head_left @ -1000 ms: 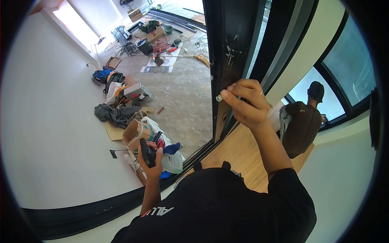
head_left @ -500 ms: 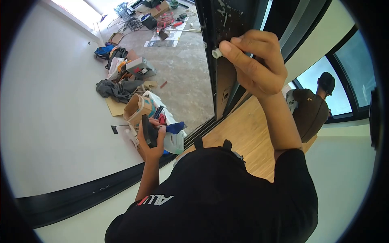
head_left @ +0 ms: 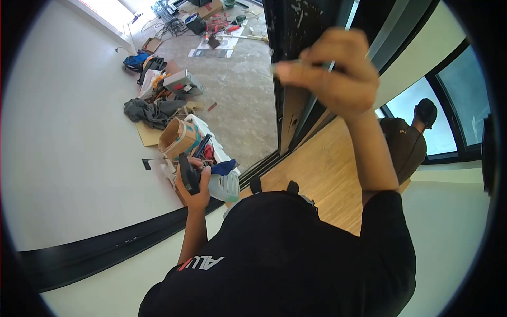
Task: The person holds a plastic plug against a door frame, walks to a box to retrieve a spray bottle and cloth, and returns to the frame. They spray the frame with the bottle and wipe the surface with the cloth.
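Note:
My right hand (head_left: 346,71), blurred by motion, is raised at the edge of a tall black door frame (head_left: 303,24). Its fingers are curled, and the thumb points left onto the frame's edge. A pale bit of a small white plastic plug (head_left: 274,68) shows at the thumb tip; the rest is hidden. Lower down, my left hand (head_left: 196,193) is wrapped around a dark handheld tool (head_left: 188,173), whose exact kind I cannot make out. Just beyond that hand are a blue cloth (head_left: 224,167) and a whitish plastic container (head_left: 226,187).
A cardboard box (head_left: 178,138), grey cloth (head_left: 150,112), metal case (head_left: 183,83) and bags line the white wall. Tools and cables lie farther back on the concrete floor (head_left: 243,100). Another person (head_left: 404,142) is by the window at right. A floor track (head_left: 261,168) crosses below the frame.
My right hand has shifted slightly, its thumb now covering most of the white plug at the frame edge. My left hand still holds the dark tool, slightly lower and left in view.

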The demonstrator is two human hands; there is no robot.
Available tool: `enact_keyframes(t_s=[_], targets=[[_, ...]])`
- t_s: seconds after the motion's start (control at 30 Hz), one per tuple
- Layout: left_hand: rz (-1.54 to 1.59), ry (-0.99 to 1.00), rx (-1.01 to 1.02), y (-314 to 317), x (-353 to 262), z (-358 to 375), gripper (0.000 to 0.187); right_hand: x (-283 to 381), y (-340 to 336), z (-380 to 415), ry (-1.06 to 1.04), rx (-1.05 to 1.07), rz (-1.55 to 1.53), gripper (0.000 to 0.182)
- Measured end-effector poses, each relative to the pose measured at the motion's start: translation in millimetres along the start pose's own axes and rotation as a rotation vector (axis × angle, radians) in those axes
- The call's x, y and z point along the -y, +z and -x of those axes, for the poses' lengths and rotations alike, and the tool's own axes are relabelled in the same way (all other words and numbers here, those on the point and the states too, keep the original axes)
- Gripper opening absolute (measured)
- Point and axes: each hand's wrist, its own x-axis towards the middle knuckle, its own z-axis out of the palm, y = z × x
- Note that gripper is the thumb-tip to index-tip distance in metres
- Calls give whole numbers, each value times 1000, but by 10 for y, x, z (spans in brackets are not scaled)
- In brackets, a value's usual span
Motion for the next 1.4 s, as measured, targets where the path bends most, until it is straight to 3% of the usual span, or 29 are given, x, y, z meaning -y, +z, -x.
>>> enact_keyframes(t_s=[0.23, 0.37, 0.53, 0.63, 0.83, 0.93, 1.07, 1.17, 1.27, 1.3, 1.4], targets=[[34, -32, -85, -85, 61, 86, 28, 238, 93, 372, 262, 3, -106, 29], [-6, -24, -43, -84, -51, 102, 26, 86, 125, 117, 277, -186, -106, 28], [-15, -12, -46, -107, -81, 85, 26, 283, 232, 551, 351, -155, -154, 30], [-11, -31, -4, -47, -150, 89, 27, 291, 218, 466, 365, -152, -165, 29], [60, 109, 179, 286, -280, -60, 29, 462, 264, 393, 346, -102, -169, 32], [111, 178, 314, 495, -452, -234, 28, 536, 243, 325, 285, -10, -125, 33], [301, 121, 305, 711, -677, -389, 29, 504, 226, 260, 251, 55, -207, 38], [378, 108, 310, 788, -752, -396, 37, 175, 42, -336, -31, 20, 15, 37], [400, 96, 296, 795, -721, -366, 43, 177, 152, -530, -133, 21, -29, 38], [383, 104, 284, 767, -713, -373, 43, 320, 194, -344, -144, 153, -73, 39], [316, 122, 243, 717, -749, -334, 45, 517, 238, -227, -206, 258, -37, 38]])
